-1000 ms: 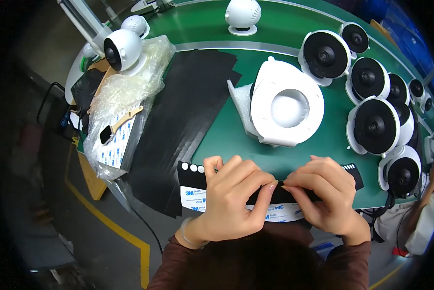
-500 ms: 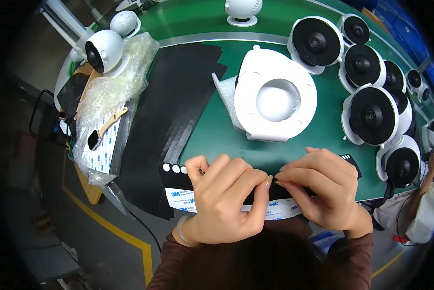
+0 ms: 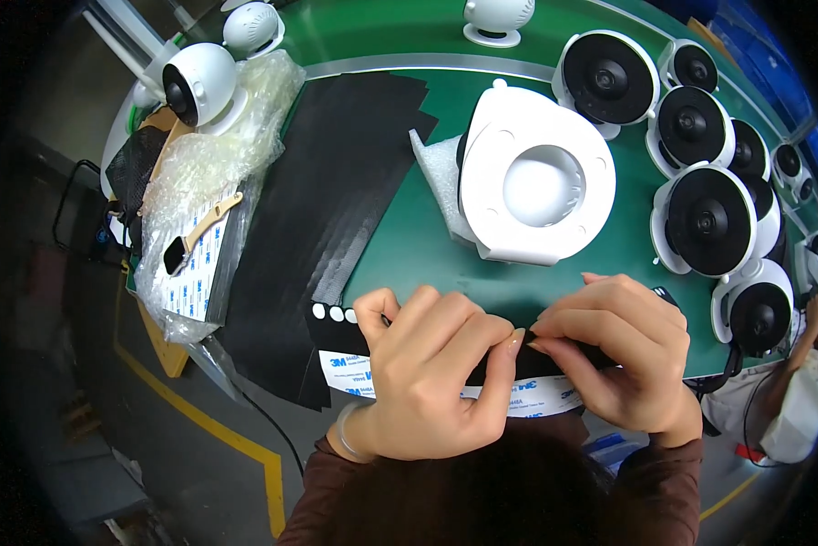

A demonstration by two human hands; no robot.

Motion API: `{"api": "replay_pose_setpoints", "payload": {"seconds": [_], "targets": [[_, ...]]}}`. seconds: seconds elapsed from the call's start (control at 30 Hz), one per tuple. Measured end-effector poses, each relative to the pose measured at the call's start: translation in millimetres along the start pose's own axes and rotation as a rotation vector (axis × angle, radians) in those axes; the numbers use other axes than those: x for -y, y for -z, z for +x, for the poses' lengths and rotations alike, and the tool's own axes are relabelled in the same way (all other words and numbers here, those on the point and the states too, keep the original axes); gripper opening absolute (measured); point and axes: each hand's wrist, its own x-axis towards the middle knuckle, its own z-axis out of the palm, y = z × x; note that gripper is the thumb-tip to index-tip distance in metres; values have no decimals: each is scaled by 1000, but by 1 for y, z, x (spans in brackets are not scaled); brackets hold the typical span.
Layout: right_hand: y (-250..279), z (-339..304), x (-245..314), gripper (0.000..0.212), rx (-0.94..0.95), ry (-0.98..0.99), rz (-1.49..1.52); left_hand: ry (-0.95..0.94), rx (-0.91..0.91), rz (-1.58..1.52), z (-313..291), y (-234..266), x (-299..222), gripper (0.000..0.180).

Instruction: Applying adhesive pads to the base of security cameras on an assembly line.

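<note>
A black strip (image 3: 523,364) with white round dots (image 3: 328,313) along its upper edge runs crosswise under both hands. Blue-printed white backing paper (image 3: 538,399) shows below it. My left hand (image 3: 436,378) is closed, thumb and index finger pinched at the strip's middle. Facing it a short gap away, my right hand (image 3: 618,350) pinches in the same way at the strip. Whatever lies between the fingertips is too small to make out. Beyond the hands, a large white device housing (image 3: 509,214) with a round opening rests against a piece of white foam (image 3: 443,187).
Several white devices with black round fronts (image 3: 709,218) crowd the right side. Black sheets (image 3: 327,182) lie on the left of the green table (image 3: 386,268). Past them, bubble wrap (image 3: 213,159) and a watch (image 3: 199,235) sit on a printed stack. Another person's arm (image 3: 814,318) shows far right.
The view has shifted slightly, so the table things sit a little further right. Both hands keep the same pinch by the strip, with the fingertips slightly apart as before.
</note>
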Motion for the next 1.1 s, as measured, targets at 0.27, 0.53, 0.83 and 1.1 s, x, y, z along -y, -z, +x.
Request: {"api": "replay_pose_setpoints", "payload": {"seconds": [0.27, 0.53, 0.83, 1.1], "targets": [[-1, 1, -2, 18, 11, 27, 0, 8, 3, 25, 2, 0, 0, 10], [-2, 5, -2, 17, -6, 22, 10, -22, 8, 88, 3, 3, 1, 10], [0, 1, 7, 14, 40, -17, -16, -50, -22, 79, -2, 4, -4, 10], [12, 14, 11, 12, -40, -103, 209, 162, -73, 216, -3, 8, 20, 7]]}}
